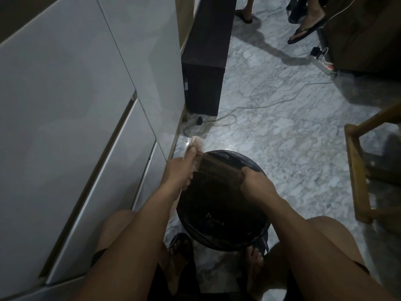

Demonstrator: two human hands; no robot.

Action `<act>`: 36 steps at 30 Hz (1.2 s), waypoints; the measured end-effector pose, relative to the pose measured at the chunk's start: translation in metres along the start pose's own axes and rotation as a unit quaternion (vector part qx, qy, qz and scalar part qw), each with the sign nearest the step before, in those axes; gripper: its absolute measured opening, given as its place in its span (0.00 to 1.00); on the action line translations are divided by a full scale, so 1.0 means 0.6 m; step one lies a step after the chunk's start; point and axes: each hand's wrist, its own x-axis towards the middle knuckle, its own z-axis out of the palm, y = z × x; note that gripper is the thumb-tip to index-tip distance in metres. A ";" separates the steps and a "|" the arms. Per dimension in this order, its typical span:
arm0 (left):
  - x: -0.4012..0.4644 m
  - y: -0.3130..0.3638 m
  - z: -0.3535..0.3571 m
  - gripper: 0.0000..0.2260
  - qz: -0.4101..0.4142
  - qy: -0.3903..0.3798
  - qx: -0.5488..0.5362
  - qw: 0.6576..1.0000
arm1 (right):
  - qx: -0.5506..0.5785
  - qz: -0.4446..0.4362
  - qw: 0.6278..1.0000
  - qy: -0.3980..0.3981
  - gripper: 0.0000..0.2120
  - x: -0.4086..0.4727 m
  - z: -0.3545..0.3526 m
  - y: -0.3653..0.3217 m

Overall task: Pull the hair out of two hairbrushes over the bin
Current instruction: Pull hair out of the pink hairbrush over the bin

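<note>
Head view: the left hand (179, 170) grips a pale hairbrush (196, 146) at the far-left rim of the black bin (249, 237), thumb pressed along it. The right hand (253, 181), fingers pinched together, draws a taut sheet of hair (219, 166) across the bin. Brush 1 looks mid-clean; no 2nd brush in sight.

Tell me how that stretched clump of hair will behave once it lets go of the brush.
Likely floppy: the hair only looks straight because it is pulled taut between the hairbrush in the left hand and the right hand. Probably very light, so it may drift or cling to the fingers rather than drop cleanly into the bin.
</note>
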 end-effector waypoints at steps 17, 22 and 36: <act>-0.019 -0.016 0.034 0.10 0.025 -0.160 0.160 0.974 | 0.335 -0.021 0.934 0.125 0.02 -0.001 -0.002 -0.022; -0.017 -0.012 0.034 0.11 0.032 -0.160 0.153 0.975 | 0.324 0.071 0.918 0.218 0.03 0.008 -0.013 -0.008; -0.020 -0.022 0.038 0.25 0.026 -0.143 0.138 0.980 | 0.462 -0.065 0.883 0.045 0.07 -0.019 -0.008 -0.032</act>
